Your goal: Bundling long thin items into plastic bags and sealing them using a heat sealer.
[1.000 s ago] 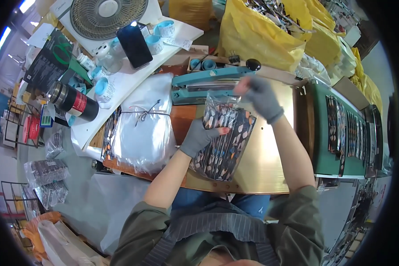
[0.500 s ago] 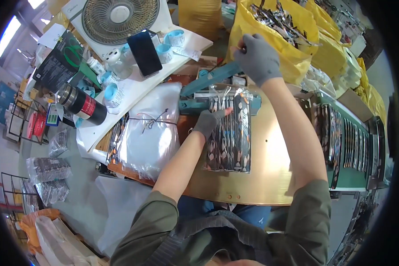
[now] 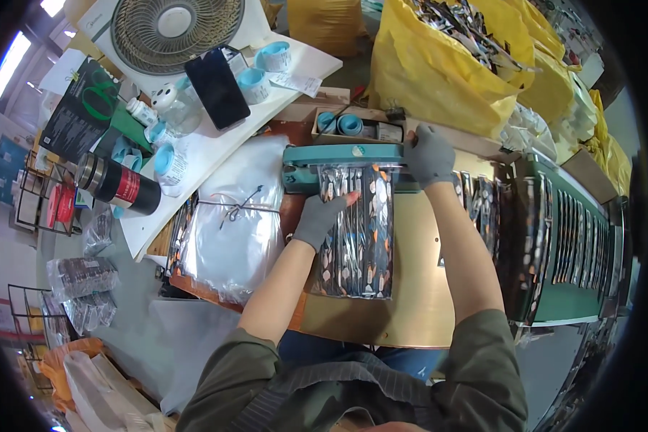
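Observation:
A teal bag sealer (image 3: 345, 154) stands at the back of the work surface with its long arm lowered. My right hand (image 3: 430, 155), in a grey fingerless-tip glove, is closed around the right end of that arm. Under the arm lies the top edge of a clear bag of dark patterned packets (image 3: 360, 245), which hangs down toward me over the brass-coloured board (image 3: 421, 288). My left hand (image 3: 322, 216), also gloved, grips the bag's left side with the thumb on top. Its other fingers are partly hidden.
Tied clear bags (image 3: 234, 216) lie to the left. A white shelf (image 3: 295, 75) carries a phone (image 3: 217, 88), a fan (image 3: 176, 32) and a thermos (image 3: 119, 185). More patterned packets (image 3: 480, 209) lie right, beside a green tray (image 3: 569, 288). Yellow sacks (image 3: 439, 86) stand behind.
My right hand has come down and toward me, swinging the sealer's arm from raised to lowered over the bag's top. My left hand stays on the bag. The whole view has shifted slightly.

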